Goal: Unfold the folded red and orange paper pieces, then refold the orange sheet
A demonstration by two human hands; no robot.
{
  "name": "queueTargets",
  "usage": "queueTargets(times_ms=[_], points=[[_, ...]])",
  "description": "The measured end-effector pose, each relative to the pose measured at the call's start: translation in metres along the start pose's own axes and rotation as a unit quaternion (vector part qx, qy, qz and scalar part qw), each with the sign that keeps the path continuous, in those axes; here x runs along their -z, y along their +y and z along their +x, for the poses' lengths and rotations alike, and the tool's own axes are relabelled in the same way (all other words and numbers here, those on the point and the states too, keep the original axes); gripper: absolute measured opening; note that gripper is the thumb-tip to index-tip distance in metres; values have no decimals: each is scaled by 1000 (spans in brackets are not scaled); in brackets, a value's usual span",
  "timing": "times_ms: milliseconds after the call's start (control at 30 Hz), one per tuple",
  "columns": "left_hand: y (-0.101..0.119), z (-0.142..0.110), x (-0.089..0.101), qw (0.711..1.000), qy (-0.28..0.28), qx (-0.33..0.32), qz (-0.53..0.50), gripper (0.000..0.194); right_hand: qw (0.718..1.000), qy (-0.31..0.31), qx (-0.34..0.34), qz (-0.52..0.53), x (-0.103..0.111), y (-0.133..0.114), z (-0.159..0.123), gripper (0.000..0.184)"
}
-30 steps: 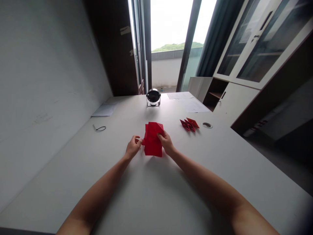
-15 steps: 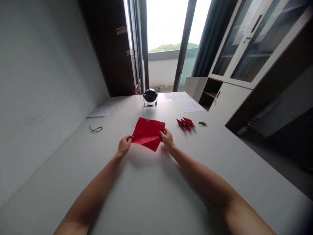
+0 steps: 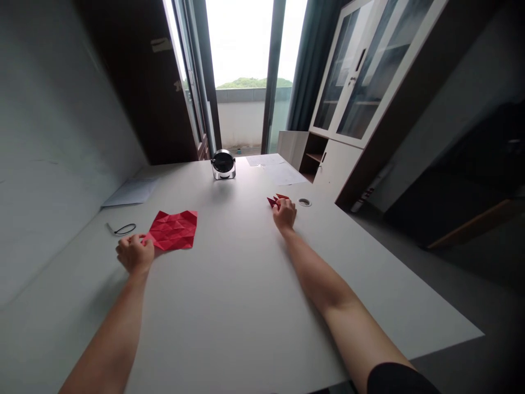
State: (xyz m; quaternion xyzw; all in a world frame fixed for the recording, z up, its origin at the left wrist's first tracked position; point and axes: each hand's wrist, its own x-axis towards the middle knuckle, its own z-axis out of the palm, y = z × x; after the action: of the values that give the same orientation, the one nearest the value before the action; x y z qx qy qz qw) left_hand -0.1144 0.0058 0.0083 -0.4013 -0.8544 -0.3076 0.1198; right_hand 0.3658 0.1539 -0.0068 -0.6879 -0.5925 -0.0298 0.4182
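Note:
A red sheet of paper [image 3: 174, 230], creased all over in a grid of folds, lies on the left of the white table. My left hand [image 3: 136, 253] has its fingers curled at the near left corner of this sheet, pinching it. Over on the right, my right hand [image 3: 285, 213] closes on the small folded red paper pieces [image 3: 272, 202]. It covers most of them, so only their pointed tips show, and how many it grips is hidden.
A round black device on a metal stand [image 3: 223, 164] is at the table's back. White papers [image 3: 283, 174] lie behind my right hand, another sheet [image 3: 131, 191] by the wall. A black looped tie [image 3: 124, 229] sits near my left hand, a cable hole [image 3: 304, 202] beside my right.
The red sheet has gone from between both hands to the left side. My right hand has let go of it and moved right onto the folded pieces. The view has turned right.

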Motion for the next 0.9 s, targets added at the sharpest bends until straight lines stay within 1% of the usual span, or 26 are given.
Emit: queueTargets(times_ms=[33, 67, 133, 167, 200, 233, 267, 333, 400, 467, 533, 567, 633, 700, 733, 767, 800, 833, 900], points=[[5, -3, 2, 999, 5, -37, 2, 34, 999, -1, -20, -34, 1, 8, 3, 22], [10, -7, 3, 996, -8, -86, 1, 34, 998, -5, -35, -60, 1, 13, 5, 22], [21, -14, 0, 980, -59, -188, -3, 37, 994, -12, -49, -96, 0, 20, 6, 22], [23, -16, -4, 970, -89, -226, -4, 38, 993, -15, -51, -108, -1, 22, 5, 21], [24, -18, -9, 962, -117, -245, -4, 40, 992, -19, -52, -117, -1, 22, 5, 20], [21, -18, -15, 959, -143, -246, 1, 43, 991, -24, -54, -124, 0, 22, 5, 20], [17, -17, -21, 959, -166, -230, 10, 47, 990, -29, -56, -128, 1, 22, 5, 20], [7, -13, -30, 962, -205, -176, 34, 54, 990, -32, -53, -128, 4, 20, 5, 21], [1, -9, -33, 966, -210, -145, 38, 56, 993, -30, -28, -113, 7, 13, 4, 21], [7, -11, -27, 971, -179, -158, 3, 52, 996, -44, 19, -79, 7, -1, -3, 19], [25, -20, -15, 964, -147, -210, -74, 45, 994, -86, 67, -29, 4, -23, -17, 17], [37, -27, -8, 952, -144, -238, -124, 41, 990, -113, 86, -4, 1, -36, -26, 16], [63, -45, 5, 919, -154, -279, -230, 33, 978, -157, 134, 32, -2, -65, -49, 14], [85, -64, 14, 884, -165, -296, -321, 26, 962, -193, 187, 54, -2, -90, -72, 12], [93, -72, 17, 871, -170, -300, -349, 23, 952, -208, 214, 65, 0, -101, -82, 13], [98, -78, 19, 864, -174, -310, -357, 20, 942, -224, 238, 73, 3, -110, -91, 12], [101, -84, 20, 863, -173, -337, -333, 16, 937, -233, 250, 78, 7, -117, -98, 12], [102, -87, 21, 865, -168, -372, -293, 12, 931, -244, 259, 84, 10, -123, -103, 11], [101, -90, 21, 868, -137, -430, -208, 10, 923, -260, 265, 96, 16, -129, -110, 10]])
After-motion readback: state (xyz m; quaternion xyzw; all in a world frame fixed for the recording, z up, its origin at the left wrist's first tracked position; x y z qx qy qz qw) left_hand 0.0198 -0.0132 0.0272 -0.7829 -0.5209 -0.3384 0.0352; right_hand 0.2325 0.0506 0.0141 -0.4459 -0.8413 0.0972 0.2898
